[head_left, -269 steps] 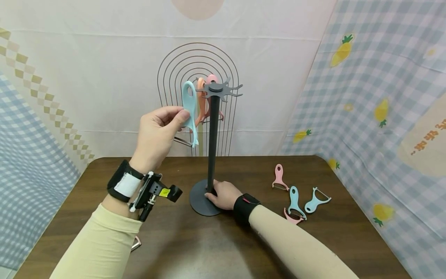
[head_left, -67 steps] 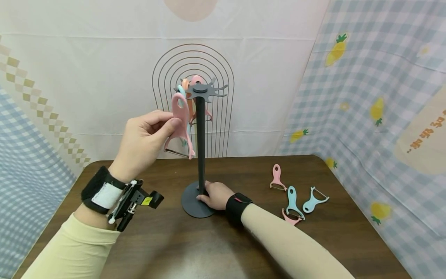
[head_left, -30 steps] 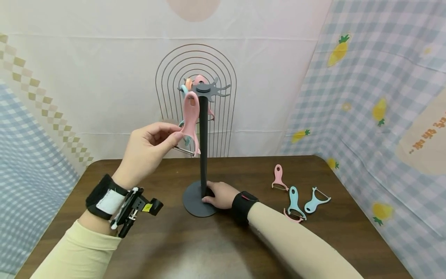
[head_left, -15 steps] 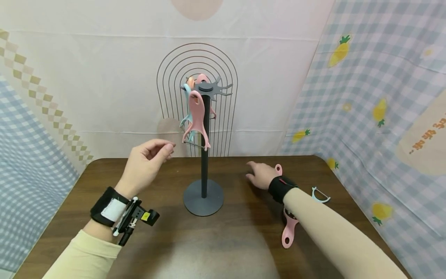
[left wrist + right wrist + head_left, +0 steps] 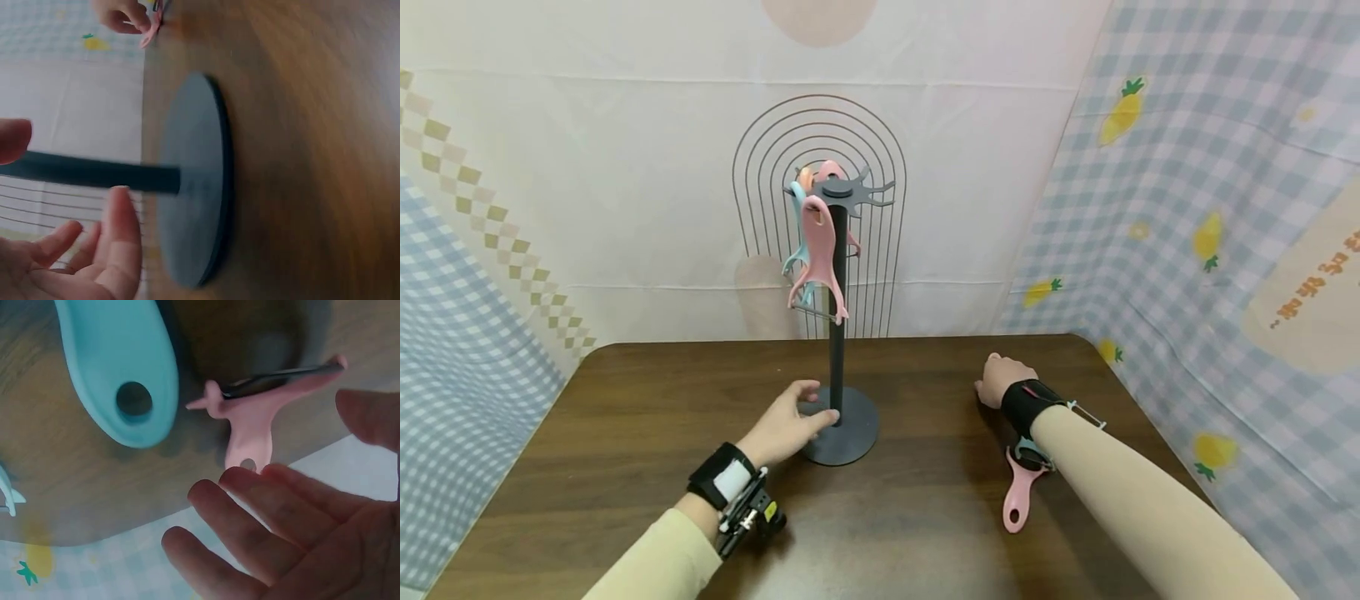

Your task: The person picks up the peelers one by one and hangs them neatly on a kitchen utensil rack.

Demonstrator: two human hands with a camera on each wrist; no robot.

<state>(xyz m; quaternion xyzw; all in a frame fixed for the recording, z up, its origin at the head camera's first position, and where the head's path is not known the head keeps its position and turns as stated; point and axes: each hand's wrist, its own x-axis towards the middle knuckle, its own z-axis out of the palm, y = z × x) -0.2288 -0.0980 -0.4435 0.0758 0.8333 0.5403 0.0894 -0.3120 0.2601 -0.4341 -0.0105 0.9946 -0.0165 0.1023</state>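
A dark grey stand (image 5: 837, 358) with a round base and hooked top carries several peelers. In front hangs a pink peeler (image 5: 822, 254); a light blue peeler (image 5: 796, 212), an orange one (image 5: 806, 178) and another pink one hang behind. My left hand (image 5: 784, 427) is at the foot of the post, thumb and fingers spread to either side; contact is unclear. Over the table's right part, my right hand (image 5: 1003, 379) reaches with relaxed fingers beside the handle of a pink peeler (image 5: 251, 425), seen in the right wrist view. A light blue peeler (image 5: 125, 369) lies close by.
Nearer the front right lies another pink peeler (image 5: 1018, 500), its head by a light blue one partly under the wrist. The blade end of a further light blue peeler (image 5: 1088, 415) shows behind the forearm. A checked cloth (image 5: 1165, 250) borders the right side.
The light blue peeler, then the pink one, left my left hand and now hang on the stand. My left hand dropped to the post's foot; my right left the base and moved right.
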